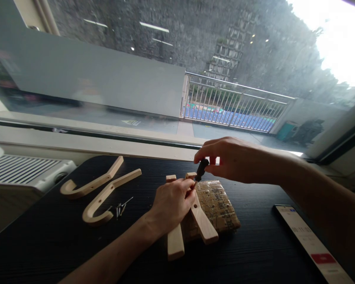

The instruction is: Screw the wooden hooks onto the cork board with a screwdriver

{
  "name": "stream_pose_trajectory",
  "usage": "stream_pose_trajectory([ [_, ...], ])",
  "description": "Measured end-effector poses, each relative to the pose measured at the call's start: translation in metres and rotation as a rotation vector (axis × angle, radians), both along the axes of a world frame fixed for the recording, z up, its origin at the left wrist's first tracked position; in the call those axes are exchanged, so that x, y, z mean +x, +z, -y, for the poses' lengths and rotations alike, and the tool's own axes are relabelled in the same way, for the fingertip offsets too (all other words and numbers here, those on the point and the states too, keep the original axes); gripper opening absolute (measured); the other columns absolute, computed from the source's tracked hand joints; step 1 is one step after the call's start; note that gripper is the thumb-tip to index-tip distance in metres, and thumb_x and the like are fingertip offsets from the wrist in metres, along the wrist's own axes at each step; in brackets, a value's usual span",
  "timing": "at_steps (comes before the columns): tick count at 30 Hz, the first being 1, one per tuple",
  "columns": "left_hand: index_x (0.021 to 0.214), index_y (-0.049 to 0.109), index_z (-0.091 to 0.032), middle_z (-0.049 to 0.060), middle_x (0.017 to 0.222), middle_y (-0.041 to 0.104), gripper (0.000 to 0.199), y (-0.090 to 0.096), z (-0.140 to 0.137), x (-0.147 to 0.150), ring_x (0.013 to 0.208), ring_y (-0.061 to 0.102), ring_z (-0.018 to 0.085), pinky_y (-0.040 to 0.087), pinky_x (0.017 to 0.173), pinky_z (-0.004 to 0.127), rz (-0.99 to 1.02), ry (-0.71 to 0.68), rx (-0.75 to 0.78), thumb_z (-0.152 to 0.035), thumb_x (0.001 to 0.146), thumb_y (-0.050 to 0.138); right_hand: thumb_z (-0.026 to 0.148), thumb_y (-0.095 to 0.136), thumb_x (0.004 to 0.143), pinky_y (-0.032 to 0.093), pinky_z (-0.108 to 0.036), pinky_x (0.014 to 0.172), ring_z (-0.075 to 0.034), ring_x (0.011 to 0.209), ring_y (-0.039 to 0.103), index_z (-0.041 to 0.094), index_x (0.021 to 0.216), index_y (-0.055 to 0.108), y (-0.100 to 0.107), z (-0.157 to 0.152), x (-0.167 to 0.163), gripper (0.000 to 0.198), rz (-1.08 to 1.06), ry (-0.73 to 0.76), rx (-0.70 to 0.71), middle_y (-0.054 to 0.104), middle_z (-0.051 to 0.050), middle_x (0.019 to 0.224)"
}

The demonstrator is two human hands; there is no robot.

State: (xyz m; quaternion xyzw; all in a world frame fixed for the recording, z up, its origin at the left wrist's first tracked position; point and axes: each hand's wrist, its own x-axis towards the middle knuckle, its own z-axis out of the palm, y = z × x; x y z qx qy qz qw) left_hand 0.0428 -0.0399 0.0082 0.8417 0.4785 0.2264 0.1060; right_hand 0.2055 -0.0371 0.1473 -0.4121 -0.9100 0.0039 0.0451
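My right hand (230, 159) grips the black handle of a screwdriver (202, 169), which slants down toward a pale wooden piece (205, 225). My left hand (173, 199) is closed around the upper part of that piece, its fingertips beside the screwdriver's shaft. The screwdriver's tip is hidden by these fingers. A dark round hole shows in the wood just below them. Under the piece lies a flat block wrapped in brown tape (221, 205). A second wooden piece (175, 244) lies alongside, partly covered by my left hand.
Two J-shaped wooden parts (99, 201) lie at the left of the black table (59, 244), with several loose screws (120, 208) beside them. A phone (309, 242) showing a timer lies at the right. Behind the table are a windowsill (77, 148) and a large window; a white slatted appliance (23, 169) stands left.
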Motion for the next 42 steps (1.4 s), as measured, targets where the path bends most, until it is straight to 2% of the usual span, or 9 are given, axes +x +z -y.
stream_pose_trajectory([
  [3, 0.089, 0.057, -0.027, -0.003, 0.086, 0.067, 0.016, -0.0003, -0.0001, 0.0, 0.074, 0.06, 0.015, 0.036, 0.061, 0.025, -0.001, 0.002, 0.001, -0.028, 0.085, 0.041, 0.023, 0.049, 0.08, 0.033, -0.023, 0.057, -0.011, 0.065, 0.054, 0.024, 0.097, 0.066, -0.0005, -0.0024, -0.0001, 0.024, 0.019, 0.003, -0.001, 0.067, -0.002, 0.084],
  [9, 0.088, 0.057, -0.027, -0.003, 0.086, 0.067, 0.016, -0.0017, 0.0005, -0.0002, 0.072, 0.06, 0.015, 0.036, 0.059, 0.025, 0.001, 0.007, 0.007, -0.03, 0.085, 0.042, 0.034, 0.051, 0.08, 0.026, -0.023, 0.049, -0.009, 0.051, 0.044, 0.021, 0.083, 0.068, -0.0012, -0.0015, -0.0013, 0.021, 0.071, -0.056, 0.103, 0.06, 0.001, 0.062],
  [13, 0.088, 0.058, -0.027, -0.003, 0.087, 0.067, 0.017, -0.0011, 0.0009, -0.0005, 0.072, 0.06, 0.014, 0.035, 0.058, 0.024, -0.002, 0.007, -0.003, -0.031, 0.086, 0.041, 0.04, 0.051, 0.08, 0.024, -0.023, 0.046, -0.007, 0.047, 0.039, 0.019, 0.075, 0.066, -0.0007, 0.0024, -0.003, 0.026, 0.075, -0.087, 0.112, 0.058, 0.001, 0.058],
  [19, 0.09, 0.058, -0.026, -0.002, 0.089, 0.067, 0.016, 0.0013, 0.0013, 0.0002, 0.074, 0.06, 0.014, 0.037, 0.06, 0.024, -0.005, 0.016, -0.02, -0.028, 0.086, 0.043, 0.033, 0.053, 0.078, 0.03, -0.023, 0.052, -0.01, 0.059, 0.051, 0.027, 0.103, 0.063, 0.0021, 0.0021, -0.0012, 0.027, 0.015, -0.039, 0.02, 0.065, 0.0, 0.077],
  [23, 0.09, 0.059, -0.027, -0.002, 0.089, 0.067, 0.017, 0.0013, 0.0015, 0.0006, 0.075, 0.06, 0.015, 0.037, 0.061, 0.025, -0.007, 0.014, -0.017, -0.028, 0.086, 0.043, 0.028, 0.048, 0.081, 0.03, -0.023, 0.052, -0.01, 0.06, 0.051, 0.025, 0.097, 0.066, 0.0005, 0.0002, -0.0011, 0.024, 0.027, -0.044, 0.028, 0.064, -0.001, 0.074],
  [31, 0.091, 0.06, -0.025, -0.001, 0.091, 0.068, 0.018, 0.0047, 0.0029, 0.0021, 0.076, 0.061, 0.015, 0.038, 0.062, 0.024, -0.029, 0.047, -0.052, -0.026, 0.085, 0.044, 0.042, 0.051, 0.079, 0.025, -0.024, 0.048, -0.009, 0.049, 0.043, 0.018, 0.078, 0.066, -0.0007, 0.0014, -0.0034, 0.029, 0.106, -0.136, 0.133, 0.059, -0.001, 0.06],
  [34, 0.091, 0.06, -0.026, -0.001, 0.091, 0.068, 0.018, 0.0044, 0.0026, 0.0017, 0.077, 0.061, 0.015, 0.038, 0.063, 0.025, -0.023, 0.037, -0.049, -0.027, 0.085, 0.043, 0.042, 0.052, 0.079, 0.028, -0.024, 0.049, -0.011, 0.054, 0.049, 0.021, 0.091, 0.066, -0.0004, 0.0011, -0.0012, 0.028, 0.078, -0.117, 0.104, 0.063, -0.001, 0.067],
  [37, 0.091, 0.059, -0.027, -0.002, 0.09, 0.068, 0.017, 0.0035, 0.0023, 0.0013, 0.077, 0.061, 0.016, 0.038, 0.063, 0.025, -0.017, 0.019, -0.035, -0.027, 0.085, 0.043, 0.031, 0.052, 0.08, 0.033, -0.023, 0.056, -0.012, 0.068, 0.055, 0.025, 0.107, 0.061, -0.001, 0.0, 0.0009, 0.03, 0.013, -0.029, 0.05, 0.066, -0.001, 0.086],
  [42, 0.09, 0.059, -0.026, -0.001, 0.088, 0.068, 0.017, 0.0035, 0.0023, 0.0018, 0.078, 0.061, 0.016, 0.039, 0.063, 0.025, -0.027, 0.033, -0.048, -0.027, 0.085, 0.043, 0.022, 0.045, 0.083, 0.035, -0.024, 0.063, -0.012, 0.072, 0.056, 0.021, 0.097, 0.066, -0.0034, -0.0034, -0.0004, 0.025, 0.03, 0.033, 0.024, 0.066, -0.004, 0.088],
])
